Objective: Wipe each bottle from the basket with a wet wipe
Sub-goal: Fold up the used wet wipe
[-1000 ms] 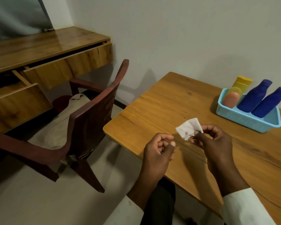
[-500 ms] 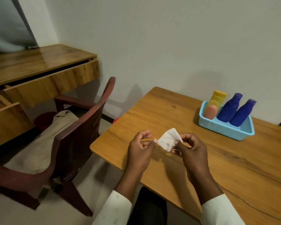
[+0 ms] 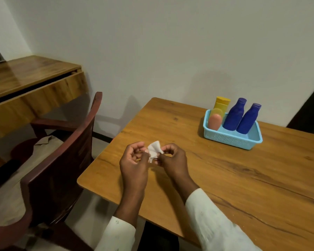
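A small white wet wipe [image 3: 154,150] is pinched between my left hand [image 3: 134,163] and my right hand [image 3: 173,159], held just above the wooden table [image 3: 225,178] near its left edge. At the back of the table stands a light blue basket [image 3: 230,138]. In it lean two dark blue bottles [image 3: 234,115] [image 3: 248,119], a yellow bottle [image 3: 220,104] at the rear, and a pink bottle [image 3: 214,122] with a smaller yellow one behind it. Both hands are well short of the basket.
A dark red wooden chair [image 3: 62,156] with a pale cushion stands left of the table. A wooden desk [image 3: 31,82] with a partly open drawer runs along the left wall. A plain wall rises behind the basket.
My left hand has come up and taken hold of the wipe, which the right hand alone held before. The view has swung up and right, so the basket sits nearer the middle.
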